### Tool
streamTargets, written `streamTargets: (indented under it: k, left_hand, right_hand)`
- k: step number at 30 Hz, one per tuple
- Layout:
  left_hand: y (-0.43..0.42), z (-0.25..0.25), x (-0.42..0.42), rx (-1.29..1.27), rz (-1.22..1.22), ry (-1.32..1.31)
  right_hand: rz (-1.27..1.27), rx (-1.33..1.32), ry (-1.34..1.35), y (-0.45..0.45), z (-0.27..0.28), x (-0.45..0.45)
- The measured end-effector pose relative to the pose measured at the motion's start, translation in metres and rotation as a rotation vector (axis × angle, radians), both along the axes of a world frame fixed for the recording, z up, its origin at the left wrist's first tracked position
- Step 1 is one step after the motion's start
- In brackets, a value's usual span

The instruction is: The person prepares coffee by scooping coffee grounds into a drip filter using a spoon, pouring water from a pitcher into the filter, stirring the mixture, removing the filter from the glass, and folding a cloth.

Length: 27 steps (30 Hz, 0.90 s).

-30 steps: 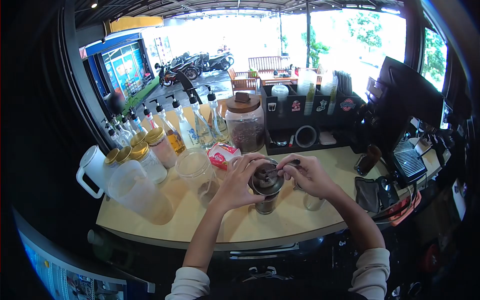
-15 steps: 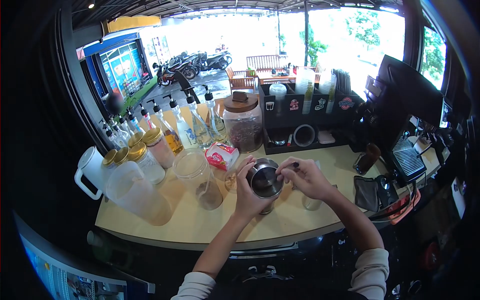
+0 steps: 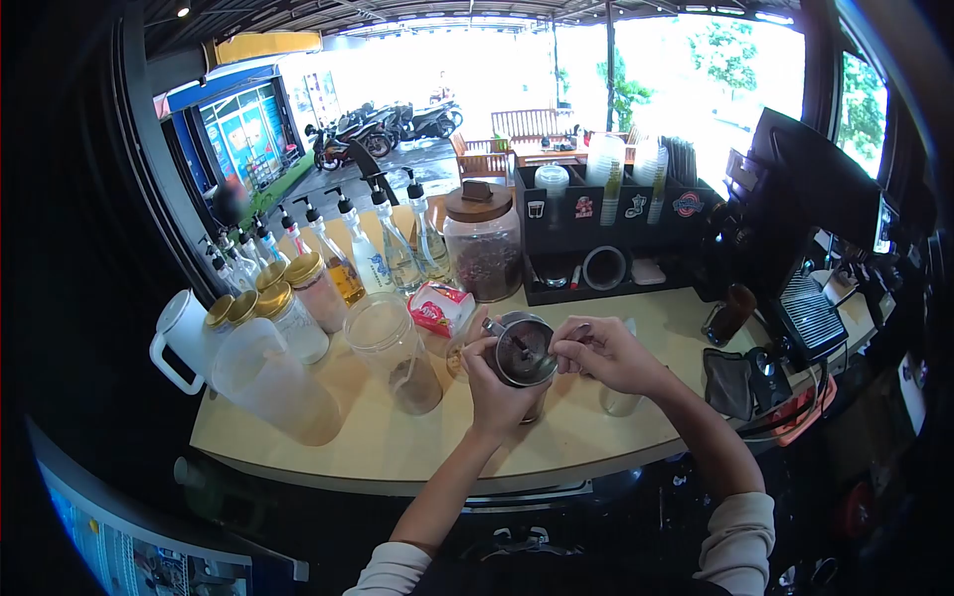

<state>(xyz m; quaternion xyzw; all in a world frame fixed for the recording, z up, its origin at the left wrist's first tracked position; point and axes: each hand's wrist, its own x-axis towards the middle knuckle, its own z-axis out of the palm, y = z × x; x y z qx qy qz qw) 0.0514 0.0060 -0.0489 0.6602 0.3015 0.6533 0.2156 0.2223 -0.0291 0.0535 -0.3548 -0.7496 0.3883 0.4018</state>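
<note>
My left hand [image 3: 502,397] is wrapped round a steel milk pitcher [image 3: 524,350], whose open mouth faces up toward me. Its handle sticks out at the upper left. With pinched fingers, my right hand [image 3: 608,355] grips a thin metal utensil at the pitcher's right rim; it looks like a spoon, its lower end inside the pitcher. Beneath the pitcher, part of a vessel [image 3: 535,409] shows, mostly hidden by my left hand. Under my right forearm stands a small clear glass [image 3: 618,401]. Left of the pitcher is a red and white packet [image 3: 440,308].
Left on the counter [image 3: 397,452] stand a clear plastic pitcher [image 3: 260,382], a tall container with brown powder [image 3: 414,385], gold-lidded jars [image 3: 293,328] and several pump bottles [image 3: 397,258]. Behind are a wooden-lidded jar [image 3: 484,248] and a black cup organizer [image 3: 616,223]. An espresso machine [image 3: 810,308] stands right.
The pitcher has shifted slightly left and turned, so its handle now shows at the upper left. My right hand has stayed by the rim, with the utensil's angle changed.
</note>
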Motion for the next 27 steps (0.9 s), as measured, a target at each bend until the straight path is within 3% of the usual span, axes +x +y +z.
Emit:
streamTargets:
  k: [2,4,5,7,9,15,19,27]
  left_hand:
    - [-0.001,0.003,-0.002,0.014,0.048,0.037]
    - [-0.008,0.02,-0.005,0.095,0.244,0.259]
    - [-0.007,0.021,-0.005,0.095,0.245,0.257]
    - [-0.005,0.021,-0.006,0.046,0.116,0.147]
    - [-0.001,0.023,-0.012,0.057,0.101,0.21]
    - [0.01,0.031,-0.029,0.094,0.018,0.396]
    - [0.012,0.034,-0.032,0.105,-0.02,0.461]
    - [0.01,0.025,-0.018,0.107,0.099,0.398]
  right_hand:
    - [-0.049,-0.009,0.004,0.0,0.008,-0.003]
    - [-0.096,-0.021,0.007,-0.003,0.024,-0.006]
    - [-0.089,-0.039,-0.094,-0.005,0.033,-0.006]
    - [-0.081,-0.057,-0.197,-0.004,0.044,-0.005]
    - [-0.024,-0.092,-0.359,-0.002,0.049,-0.004]
    - [-0.119,0.067,-0.376,0.008,0.052,-0.012]
    - [-0.119,-0.078,-0.235,0.002,0.047,-0.026]
    - [-0.207,0.368,-0.325,0.011,0.045,-0.03]
